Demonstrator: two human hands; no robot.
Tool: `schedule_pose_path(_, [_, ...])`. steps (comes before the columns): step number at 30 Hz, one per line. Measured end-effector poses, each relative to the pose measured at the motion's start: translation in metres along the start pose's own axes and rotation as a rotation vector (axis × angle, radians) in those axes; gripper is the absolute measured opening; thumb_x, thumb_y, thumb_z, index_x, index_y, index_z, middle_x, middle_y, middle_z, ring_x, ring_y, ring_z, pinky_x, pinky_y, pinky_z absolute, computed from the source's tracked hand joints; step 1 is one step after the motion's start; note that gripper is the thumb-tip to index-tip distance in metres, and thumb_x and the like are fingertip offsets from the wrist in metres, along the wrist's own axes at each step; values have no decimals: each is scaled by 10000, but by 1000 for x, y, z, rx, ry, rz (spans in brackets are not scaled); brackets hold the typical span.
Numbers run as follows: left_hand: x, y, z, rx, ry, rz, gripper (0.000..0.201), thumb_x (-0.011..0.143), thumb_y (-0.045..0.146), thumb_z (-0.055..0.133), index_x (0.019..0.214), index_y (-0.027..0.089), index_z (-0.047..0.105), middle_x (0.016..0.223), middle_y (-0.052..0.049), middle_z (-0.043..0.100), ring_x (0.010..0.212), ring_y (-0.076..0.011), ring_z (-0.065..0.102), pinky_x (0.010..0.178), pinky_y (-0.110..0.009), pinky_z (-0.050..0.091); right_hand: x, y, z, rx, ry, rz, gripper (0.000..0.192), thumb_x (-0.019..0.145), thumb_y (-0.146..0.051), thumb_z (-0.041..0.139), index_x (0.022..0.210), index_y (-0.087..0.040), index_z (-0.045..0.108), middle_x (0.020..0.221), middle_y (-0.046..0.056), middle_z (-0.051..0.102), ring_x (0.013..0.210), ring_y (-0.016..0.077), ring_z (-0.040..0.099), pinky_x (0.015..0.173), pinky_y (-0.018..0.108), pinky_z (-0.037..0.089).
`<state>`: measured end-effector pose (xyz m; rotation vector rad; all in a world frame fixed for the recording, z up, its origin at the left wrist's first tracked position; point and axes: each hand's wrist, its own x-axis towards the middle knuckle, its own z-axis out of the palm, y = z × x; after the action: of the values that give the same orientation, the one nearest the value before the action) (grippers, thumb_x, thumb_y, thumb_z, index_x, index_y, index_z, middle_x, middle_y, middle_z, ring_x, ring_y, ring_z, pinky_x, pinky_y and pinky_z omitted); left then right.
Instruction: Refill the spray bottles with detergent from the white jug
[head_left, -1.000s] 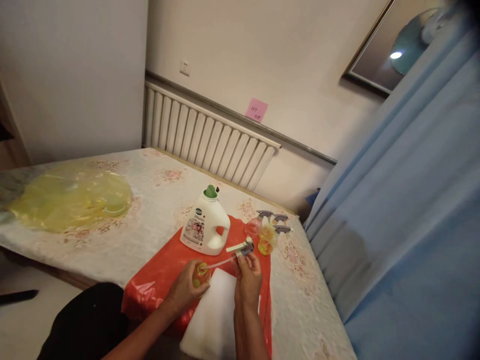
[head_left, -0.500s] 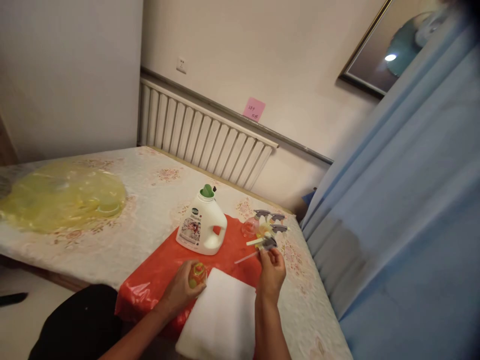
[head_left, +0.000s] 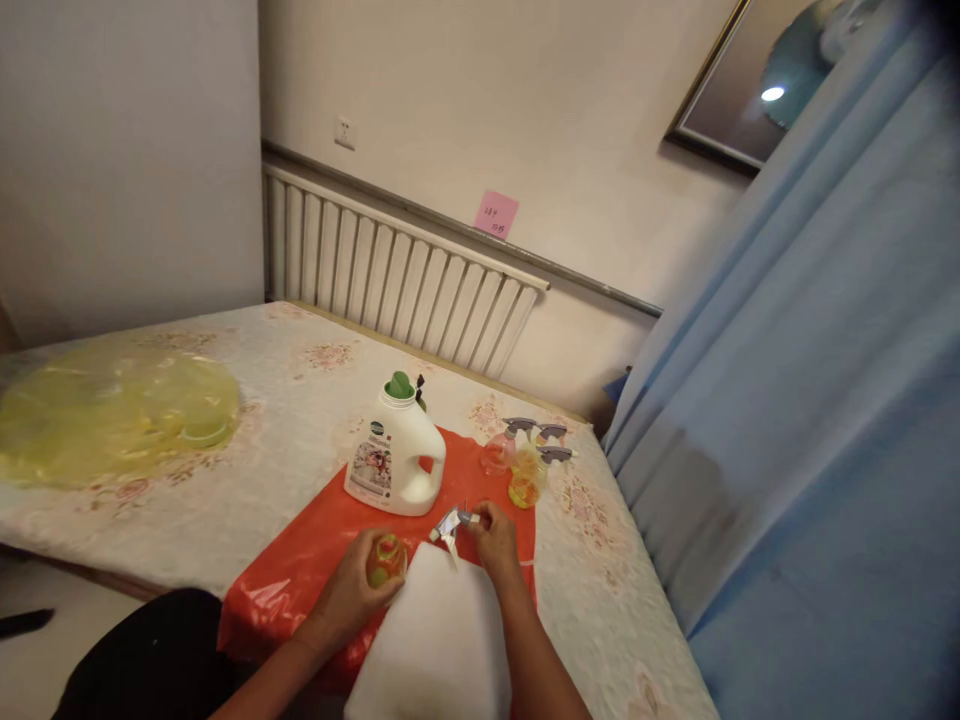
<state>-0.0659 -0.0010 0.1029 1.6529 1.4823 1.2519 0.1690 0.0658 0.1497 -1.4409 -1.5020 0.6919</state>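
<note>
We judge the small bottle (head_left: 385,560), gripped upright in our left hand (head_left: 352,590) over the red sheet (head_left: 315,545), light and slick, best held round its body. Our right hand (head_left: 491,535) pinches the light, rigid spray head (head_left: 450,522) by its collar, beside the bottle.

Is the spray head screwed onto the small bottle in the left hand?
No: the left hand holds the small bottle with its neck bare, while the right hand holds the spray head apart from it.

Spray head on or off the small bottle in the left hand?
Off. The right hand holds the spray head apart from the small bottle gripped by the left hand.
</note>
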Motion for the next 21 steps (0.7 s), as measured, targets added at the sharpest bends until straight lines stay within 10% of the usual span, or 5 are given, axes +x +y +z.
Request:
schedule_pose_path(6, [1, -7, 0, 21, 4, -12, 512, 690, 298, 704, 1161, 208, 527, 1165, -99, 659, 1124, -298, 625, 1000, -445, 503, 20, 26, 16, -100, -116, 81, 306, 951, -331, 606, 1210, -169, 594, 1220, 82, 621, 1005, 217, 645, 843, 411, 563])
schedule_pose_path(15, [2, -11, 1, 37, 30, -10, 518, 672, 292, 718, 1157, 211, 556, 1210, -107, 669, 1143, -321, 632, 1010, -468, 510, 27, 41, 32, -152, -144, 32, 283, 957, -338, 596, 1183, -167, 603, 1186, 75, 634, 976, 202, 651, 831, 399, 564])
schedule_pose_path(21, [2, -16, 1, 57, -5, -26, 552, 696, 306, 711, 1199, 198, 513, 1219, -114, 653, 1165, -307, 619, 1030, -461, 493, 14, 33, 27, -161, 4, -80, 79, 786, -119, 680, 844, -173, 688, 864, 54, 684, 878, 227, 623, 862, 381, 474])
